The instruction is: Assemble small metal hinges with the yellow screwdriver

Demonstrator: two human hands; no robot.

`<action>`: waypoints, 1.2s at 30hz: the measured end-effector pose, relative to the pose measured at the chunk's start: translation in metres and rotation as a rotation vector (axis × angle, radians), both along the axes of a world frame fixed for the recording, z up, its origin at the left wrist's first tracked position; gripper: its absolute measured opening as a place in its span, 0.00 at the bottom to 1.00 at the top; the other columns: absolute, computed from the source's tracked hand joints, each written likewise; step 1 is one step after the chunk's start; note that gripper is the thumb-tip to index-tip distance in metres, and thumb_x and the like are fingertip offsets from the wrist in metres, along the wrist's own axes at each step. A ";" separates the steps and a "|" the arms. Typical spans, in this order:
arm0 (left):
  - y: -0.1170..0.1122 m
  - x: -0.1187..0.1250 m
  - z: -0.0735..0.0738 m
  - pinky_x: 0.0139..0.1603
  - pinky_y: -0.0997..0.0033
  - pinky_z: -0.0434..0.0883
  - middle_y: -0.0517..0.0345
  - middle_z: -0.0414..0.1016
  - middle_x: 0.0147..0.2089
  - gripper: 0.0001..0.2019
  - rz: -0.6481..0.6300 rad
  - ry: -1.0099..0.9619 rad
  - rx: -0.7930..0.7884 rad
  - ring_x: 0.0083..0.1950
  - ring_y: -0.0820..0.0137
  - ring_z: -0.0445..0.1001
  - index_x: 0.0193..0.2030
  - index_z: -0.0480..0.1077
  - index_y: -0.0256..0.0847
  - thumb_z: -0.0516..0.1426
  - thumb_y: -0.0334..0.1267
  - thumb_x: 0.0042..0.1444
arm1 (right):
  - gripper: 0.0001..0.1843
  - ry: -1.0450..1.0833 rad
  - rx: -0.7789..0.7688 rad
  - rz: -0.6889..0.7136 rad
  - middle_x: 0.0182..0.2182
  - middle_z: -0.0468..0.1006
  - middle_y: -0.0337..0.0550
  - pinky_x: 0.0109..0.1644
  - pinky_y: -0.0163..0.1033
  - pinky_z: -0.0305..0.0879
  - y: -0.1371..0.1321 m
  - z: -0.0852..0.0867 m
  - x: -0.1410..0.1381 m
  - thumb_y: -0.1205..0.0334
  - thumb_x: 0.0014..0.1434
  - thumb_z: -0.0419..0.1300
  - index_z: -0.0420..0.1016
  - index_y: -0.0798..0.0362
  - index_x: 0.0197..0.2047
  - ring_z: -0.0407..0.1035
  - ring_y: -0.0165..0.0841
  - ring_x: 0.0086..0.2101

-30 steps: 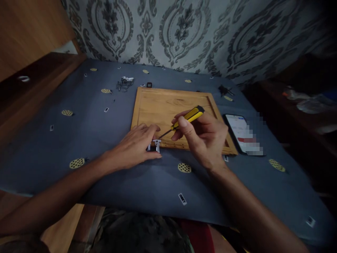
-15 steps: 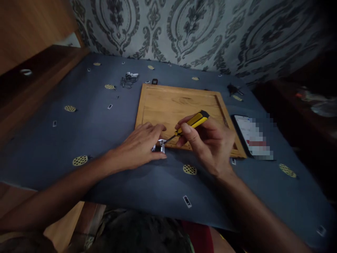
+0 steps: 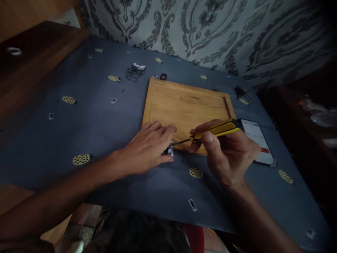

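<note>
A framed wooden panel (image 3: 184, 105) lies flat on the cloth-covered table. At its near left corner, my left hand (image 3: 147, 149) is closed around a small shiny metal fitting (image 3: 171, 151), mostly hidden by the fingers and thumb. My right hand (image 3: 231, 156) grips a yellow and black screwdriver (image 3: 219, 129) by the handle, over the panel's near right part. The screwdriver slants low to the left, with its thin shaft reaching the metal fitting. Whether its tip sits in a screw cannot be made out.
Metal hardware (image 3: 135, 71) lies behind the panel's left side, and a small screw-like piece (image 3: 122, 90) is nearer. A phone (image 3: 259, 140) with its screen lit lies right of the panel. Farther back is a dark object (image 3: 240, 92). The patterned wall (image 3: 200, 31) borders the table's far edge.
The view has shifted a little. The screwdriver is tilted lower, its handle lying flatter and farther right. My left hand still holds the fitting, now covering more of it.
</note>
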State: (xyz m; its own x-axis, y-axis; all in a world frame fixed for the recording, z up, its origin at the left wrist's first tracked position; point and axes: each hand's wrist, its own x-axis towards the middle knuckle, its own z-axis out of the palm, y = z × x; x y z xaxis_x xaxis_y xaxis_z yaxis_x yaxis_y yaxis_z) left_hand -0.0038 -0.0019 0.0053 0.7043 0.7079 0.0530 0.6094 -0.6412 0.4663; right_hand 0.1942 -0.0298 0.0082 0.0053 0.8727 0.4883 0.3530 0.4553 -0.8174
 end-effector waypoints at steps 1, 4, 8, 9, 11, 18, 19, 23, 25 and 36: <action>0.001 0.000 0.000 0.56 0.59 0.67 0.49 0.74 0.54 0.20 0.004 -0.004 -0.001 0.57 0.57 0.70 0.53 0.63 0.39 0.66 0.42 0.61 | 0.10 0.005 0.003 -0.005 0.33 0.82 0.39 0.21 0.34 0.71 0.000 -0.001 0.000 0.51 0.65 0.66 0.80 0.49 0.38 0.73 0.26 0.19; 0.003 -0.001 0.003 0.56 0.60 0.66 0.50 0.74 0.52 0.21 0.004 -0.012 -0.021 0.57 0.57 0.69 0.52 0.64 0.39 0.67 0.43 0.60 | 0.12 0.021 0.009 -0.029 0.34 0.82 0.40 0.22 0.34 0.71 -0.001 -0.002 0.000 0.51 0.66 0.65 0.80 0.51 0.38 0.73 0.26 0.20; 0.006 -0.003 0.009 0.56 0.60 0.67 0.51 0.75 0.50 0.21 0.003 -0.043 -0.039 0.56 0.58 0.70 0.52 0.64 0.38 0.67 0.43 0.60 | 0.11 0.021 0.032 -0.063 0.33 0.82 0.42 0.21 0.35 0.71 -0.005 -0.003 0.001 0.53 0.66 0.66 0.81 0.52 0.39 0.73 0.27 0.20; 0.006 -0.005 0.010 0.56 0.59 0.67 0.51 0.75 0.50 0.20 0.002 -0.060 -0.044 0.55 0.58 0.70 0.52 0.64 0.39 0.67 0.42 0.60 | 0.11 0.027 0.035 -0.072 0.33 0.82 0.42 0.21 0.35 0.71 -0.006 -0.004 0.001 0.53 0.66 0.66 0.81 0.52 0.39 0.73 0.27 0.20; 0.007 -0.008 0.011 0.55 0.59 0.69 0.52 0.76 0.50 0.18 0.005 -0.119 -0.054 0.54 0.59 0.72 0.53 0.64 0.40 0.65 0.41 0.62 | 0.11 0.047 0.033 -0.096 0.33 0.82 0.43 0.20 0.35 0.71 -0.007 -0.005 0.002 0.53 0.65 0.66 0.81 0.52 0.38 0.73 0.27 0.20; 0.022 -0.027 0.014 0.51 0.65 0.72 0.56 0.79 0.45 0.12 0.146 -0.401 -0.066 0.47 0.66 0.77 0.55 0.65 0.40 0.55 0.33 0.66 | 0.11 0.094 0.014 -0.103 0.33 0.83 0.41 0.20 0.35 0.71 -0.005 -0.010 0.005 0.52 0.65 0.67 0.81 0.52 0.38 0.74 0.27 0.19; 0.025 -0.030 0.014 0.49 0.66 0.72 0.57 0.80 0.44 0.11 0.185 -0.424 -0.061 0.45 0.68 0.78 0.54 0.66 0.40 0.55 0.34 0.66 | 0.12 0.092 0.008 -0.099 0.33 0.83 0.41 0.20 0.35 0.72 -0.005 -0.010 0.006 0.52 0.65 0.66 0.81 0.52 0.38 0.74 0.27 0.19; 0.043 -0.046 0.014 0.41 0.70 0.71 0.59 0.81 0.41 0.10 0.348 -0.501 0.024 0.39 0.70 0.77 0.50 0.68 0.41 0.55 0.35 0.62 | 0.12 0.069 -0.011 -0.091 0.32 0.82 0.40 0.21 0.35 0.73 -0.004 -0.009 0.009 0.51 0.65 0.66 0.80 0.51 0.37 0.73 0.28 0.18; 0.055 -0.057 0.012 0.40 0.71 0.70 0.58 0.81 0.39 0.09 0.429 -0.538 0.060 0.38 0.70 0.77 0.48 0.69 0.41 0.55 0.34 0.61 | 0.13 0.048 -0.016 -0.089 0.31 0.83 0.40 0.21 0.35 0.73 -0.002 -0.009 0.011 0.50 0.65 0.65 0.80 0.51 0.37 0.73 0.27 0.17; 0.106 -0.114 -0.025 0.45 0.68 0.75 0.56 0.82 0.35 0.07 0.829 -0.400 0.114 0.38 0.67 0.81 0.42 0.70 0.40 0.53 0.30 0.60 | 0.19 -0.121 0.037 -0.040 0.16 0.77 0.36 0.24 0.36 0.71 0.003 0.005 0.011 0.43 0.68 0.59 0.76 0.50 0.36 0.73 0.33 0.18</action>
